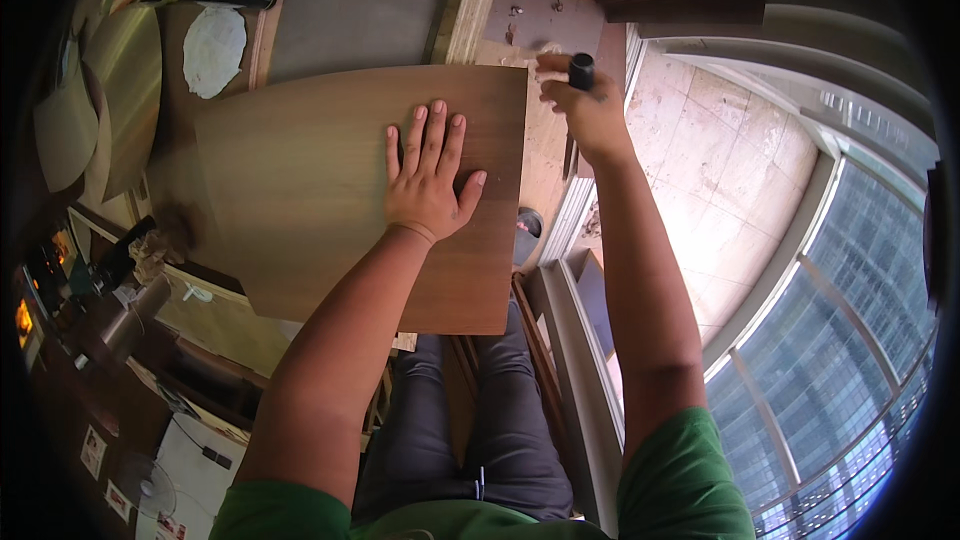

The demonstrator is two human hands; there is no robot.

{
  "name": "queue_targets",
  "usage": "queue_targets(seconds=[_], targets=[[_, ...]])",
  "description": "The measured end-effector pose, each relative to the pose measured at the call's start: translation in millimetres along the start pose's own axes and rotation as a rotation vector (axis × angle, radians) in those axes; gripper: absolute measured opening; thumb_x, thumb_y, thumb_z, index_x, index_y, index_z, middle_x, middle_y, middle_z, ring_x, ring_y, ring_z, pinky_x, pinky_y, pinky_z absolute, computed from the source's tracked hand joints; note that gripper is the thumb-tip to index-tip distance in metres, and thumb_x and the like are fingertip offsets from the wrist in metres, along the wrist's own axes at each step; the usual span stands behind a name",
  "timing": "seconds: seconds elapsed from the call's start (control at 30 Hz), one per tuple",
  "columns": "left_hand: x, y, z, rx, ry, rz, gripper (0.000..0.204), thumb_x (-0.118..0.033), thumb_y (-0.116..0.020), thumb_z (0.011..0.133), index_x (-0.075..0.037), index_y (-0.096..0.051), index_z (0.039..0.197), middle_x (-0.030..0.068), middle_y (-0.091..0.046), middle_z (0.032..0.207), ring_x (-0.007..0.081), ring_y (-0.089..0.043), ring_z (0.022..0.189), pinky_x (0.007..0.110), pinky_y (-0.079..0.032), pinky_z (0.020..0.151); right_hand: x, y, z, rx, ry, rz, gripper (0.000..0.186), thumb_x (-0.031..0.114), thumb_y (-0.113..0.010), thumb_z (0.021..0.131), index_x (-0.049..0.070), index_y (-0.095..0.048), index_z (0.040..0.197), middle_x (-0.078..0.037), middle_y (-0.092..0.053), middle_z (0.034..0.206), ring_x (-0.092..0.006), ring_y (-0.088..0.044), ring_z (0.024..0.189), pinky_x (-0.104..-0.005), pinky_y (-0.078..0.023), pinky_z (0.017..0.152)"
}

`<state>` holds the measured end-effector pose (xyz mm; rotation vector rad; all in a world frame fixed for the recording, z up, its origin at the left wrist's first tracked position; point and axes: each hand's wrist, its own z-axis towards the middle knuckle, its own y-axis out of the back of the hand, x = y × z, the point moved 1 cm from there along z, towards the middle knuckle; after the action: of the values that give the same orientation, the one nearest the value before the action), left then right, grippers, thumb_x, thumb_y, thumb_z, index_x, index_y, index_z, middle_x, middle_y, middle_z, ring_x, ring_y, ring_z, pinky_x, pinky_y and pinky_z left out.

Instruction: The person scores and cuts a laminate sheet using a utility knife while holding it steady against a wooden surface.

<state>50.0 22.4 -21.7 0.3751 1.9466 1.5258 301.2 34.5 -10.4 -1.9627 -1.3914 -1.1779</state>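
Note:
My left hand (430, 175) lies flat, fingers spread, on a large wood-grain board (300, 200) that stretches across my view above my thighs. My right hand (590, 110) is raised just beyond the board's right edge, gripping a black cylindrical object (581, 71), perhaps a tool handle; its lower part is hidden by the hand.
Behind lie a grey panel (355, 10), a white round item (213, 50) and small metal objects (516, 10). Curved veneer sheets (125, 120) and cluttered items (120, 310) are at left. At right are a window frame (830, 165), pale tiles (720, 170) and glazing (840, 310).

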Motion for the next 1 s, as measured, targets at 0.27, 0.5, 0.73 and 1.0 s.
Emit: queue_targets(seconds=[0.27,0.5,0.73,1.0], targets=[[-0.5,-1.1,0.1,-0.008,-0.016,0.033,0.077,-0.045,-0.053,0.098,-0.009,-0.031,0.161,0.0153,-0.024,0.17,0.0358,-0.02,0.157,0.06,-0.007,0.126,-4.8,-9.2,34.0,0.143,0.08,0.159,0.05,-0.001,-0.063,0.081,0.005,-0.068,0.13,-0.004,-0.073,0.092,-0.0139,-0.062,0.084,-0.027,-0.05,0.081],[-2.3,-1.5,0.8,-0.014,-0.027,0.05,0.076,-0.045,-0.053,0.097,-0.007,-0.033,0.16,0.0168,-0.025,0.169,0.0365,-0.02,0.157,0.059,-0.007,0.126,-18.5,-5.1,41.6,0.105,0.122,0.123,0.039,0.002,-0.068,0.084,0.007,-0.073,0.123,0.0,-0.067,0.082,-0.0101,-0.056,0.074,-0.0252,-0.046,0.07],[-1.1,-2.0,-0.5,-0.015,-0.03,0.059,0.076,-0.044,-0.054,0.097,-0.007,-0.033,0.16,0.0168,-0.025,0.17,0.0362,-0.019,0.157,0.059,-0.006,0.126,-14.9,17.9,37.5,-0.32,0.04,0.277,0.013,0.01,-0.075,0.088,0.005,-0.075,0.1,-0.001,-0.064,0.075,-0.0084,-0.054,0.064,-0.026,-0.044,0.062],[-1.9,-2.6,0.5,0.0,-0.031,0.072,0.078,-0.044,-0.055,0.097,-0.008,-0.03,0.162,0.0164,-0.022,0.17,0.0357,-0.017,0.158,0.058,-0.005,0.126,-39.2,45.6,-16.2,-0.428,0.143,0.103,0.01,0.006,-0.069,0.085,0.004,-0.071,0.094,-0.001,-0.066,0.078,-0.0108,-0.058,0.072,-0.0277,-0.048,0.069]])
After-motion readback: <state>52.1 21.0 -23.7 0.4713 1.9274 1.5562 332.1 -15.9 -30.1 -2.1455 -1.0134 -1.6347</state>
